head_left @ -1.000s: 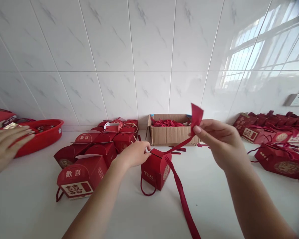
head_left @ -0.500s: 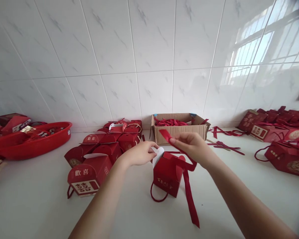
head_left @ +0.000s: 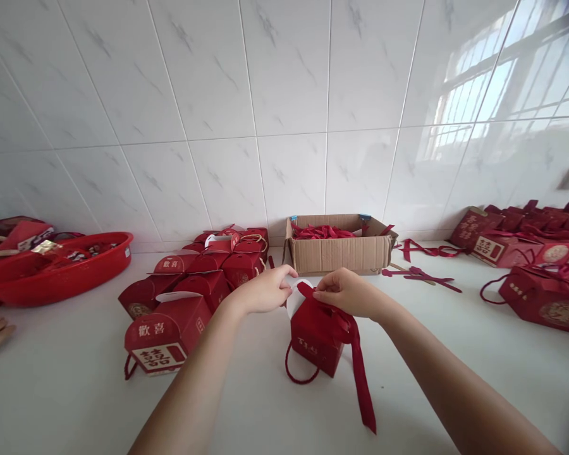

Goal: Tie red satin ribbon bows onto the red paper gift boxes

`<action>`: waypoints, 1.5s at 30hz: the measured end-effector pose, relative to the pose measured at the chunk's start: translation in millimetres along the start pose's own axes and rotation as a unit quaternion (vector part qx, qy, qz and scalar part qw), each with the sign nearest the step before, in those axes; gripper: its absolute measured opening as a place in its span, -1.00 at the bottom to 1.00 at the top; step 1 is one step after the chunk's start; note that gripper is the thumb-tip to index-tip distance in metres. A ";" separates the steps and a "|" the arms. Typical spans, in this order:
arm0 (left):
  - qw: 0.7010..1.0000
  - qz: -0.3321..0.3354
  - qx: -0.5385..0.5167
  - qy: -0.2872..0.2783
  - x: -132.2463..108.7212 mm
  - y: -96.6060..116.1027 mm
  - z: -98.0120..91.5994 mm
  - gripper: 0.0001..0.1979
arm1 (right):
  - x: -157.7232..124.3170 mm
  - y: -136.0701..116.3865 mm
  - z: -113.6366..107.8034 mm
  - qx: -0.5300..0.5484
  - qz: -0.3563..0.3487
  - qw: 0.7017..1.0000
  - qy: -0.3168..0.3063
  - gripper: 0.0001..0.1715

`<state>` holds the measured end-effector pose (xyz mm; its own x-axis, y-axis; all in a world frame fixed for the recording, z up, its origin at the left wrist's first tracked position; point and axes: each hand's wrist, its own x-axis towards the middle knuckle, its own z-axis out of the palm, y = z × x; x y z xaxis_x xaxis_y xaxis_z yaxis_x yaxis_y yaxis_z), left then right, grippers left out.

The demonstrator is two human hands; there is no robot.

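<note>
A tiled wall backs the white surface, which carries every item listed here. At the far right, a batch of ribboned boxes is grouped near the wall, presumably to keep it apart from the other stock. At the far left is a red basin with small wrapped items inside. Between basin and centre, a cluster of red boxes is packed closely, likely to save room within reach. Behind the centre, the open carton contains loose red strips; its position ahead of both hands appears to suit quick access.

The working box is upright on the surface, front and centre, between the forearms. The right hand is above its top; thumb and forefinger pinch the ribbon near one end, which likely gives precise control. The other end trails down to the surface. The left hand has its fingers bent together at the white flap, probably as a steadying measure; whether they grip it cannot be determined. A cord loop lies at the front.
</note>
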<state>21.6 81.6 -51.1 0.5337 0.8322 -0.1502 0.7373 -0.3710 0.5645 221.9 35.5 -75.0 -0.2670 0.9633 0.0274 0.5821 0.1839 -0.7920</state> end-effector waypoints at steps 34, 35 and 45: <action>0.998 0.050 -0.018 0.029 4.7 13.7 14.6 -0.70 | 4.5 1.9 14.2 -0.081 0.022 0.996 0.034 -0.84; 0.998 0.053 -0.003 0.044 5.9 12.6 15.6 -0.73 | 4.2 1.2 14.2 -0.081 0.026 0.996 0.032 -0.84; 0.990 0.043 0.063 0.115 11.1 10.7 19.7 -0.87 | 3.3 1.4 12.6 -0.060 0.015 0.998 0.022 -0.68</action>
<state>43.5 78.7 -62.7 0.4989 0.8619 0.0909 0.7472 -0.4809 0.4587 212.2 36.4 -83.7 -0.2158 0.9759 0.0332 0.6779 0.1742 -0.7142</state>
